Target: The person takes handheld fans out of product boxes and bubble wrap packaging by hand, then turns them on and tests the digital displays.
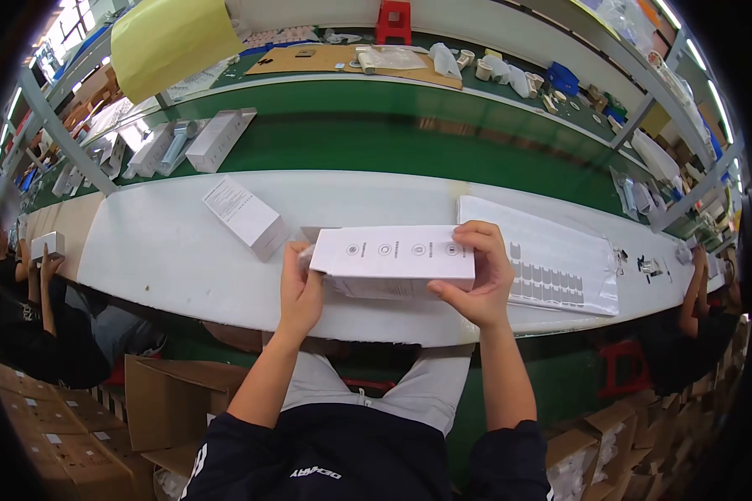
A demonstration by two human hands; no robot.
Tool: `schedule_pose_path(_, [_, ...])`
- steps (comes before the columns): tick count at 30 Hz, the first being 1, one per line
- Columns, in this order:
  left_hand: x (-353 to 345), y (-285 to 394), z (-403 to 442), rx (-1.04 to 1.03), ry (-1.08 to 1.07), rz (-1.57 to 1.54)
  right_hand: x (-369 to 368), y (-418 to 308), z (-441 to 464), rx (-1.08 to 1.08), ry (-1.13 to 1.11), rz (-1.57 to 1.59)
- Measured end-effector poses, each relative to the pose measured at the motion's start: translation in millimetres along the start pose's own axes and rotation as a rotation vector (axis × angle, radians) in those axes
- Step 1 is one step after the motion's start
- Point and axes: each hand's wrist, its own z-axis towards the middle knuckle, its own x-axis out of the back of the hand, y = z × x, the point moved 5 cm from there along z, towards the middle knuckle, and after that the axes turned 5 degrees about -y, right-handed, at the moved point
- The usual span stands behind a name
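Note:
A long white carton (384, 265) with a row of round icons lies sideways between my hands, over the table's near part. My right hand (489, 280) grips its right end, thumb on the front side and fingers over the top. At the left end, a flap stands open and my left hand (299, 292) closes around that end, its fingers partly hidden. A bit of clear plastic shows beside the left fingertips; what it belongs to I cannot make out. Left of the carton, another white box (244, 219) with printed text lies on the table.
A sheet of grey stickers (551, 284) lies right of my hands on the white table (150, 242). White boxes (221, 140) stand on the green belt behind. Co-workers sit left and right; one person's hands hold a small box (48, 245). Cardboard cartons (180, 409) flank my seat.

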Motion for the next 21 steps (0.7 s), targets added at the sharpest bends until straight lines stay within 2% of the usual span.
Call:
schedule_pose_path(3, [9, -1, 12, -0.098, 0.128, 0.215, 0, 8, -11, -0.027, 0.068, -0.04])
schedule_pose_path(6, [19, 5, 29, -0.16, 0.37, -0.015, 4, 9, -19, -0.097, 0.126, -0.035])
schedule_pose_path(9, [22, 33, 47, -0.243, 0.421, -0.102, 14, 9, -29, -0.089, 0.164, -0.148])
schedule_pose_path(10, [24, 38, 54, -0.263, 0.46, 0.035, 14, 10, -34, -0.098, 0.187, -0.202])
schedule_pose_path(13, [21, 47, 78, -0.337, 0.403, 0.135, 9, 14, -39, -0.16, 0.262, -0.383])
schedule_pose_path(16, [19, 67, 97, -0.476, 0.435, 0.371, 4, 7, -42, -0.189, 0.303, -0.601])
schedule_pose_path(21, [13, 93, 123, -0.548, 0.391, 0.516, -9, 2, -43, -0.224, 0.132, -0.79])
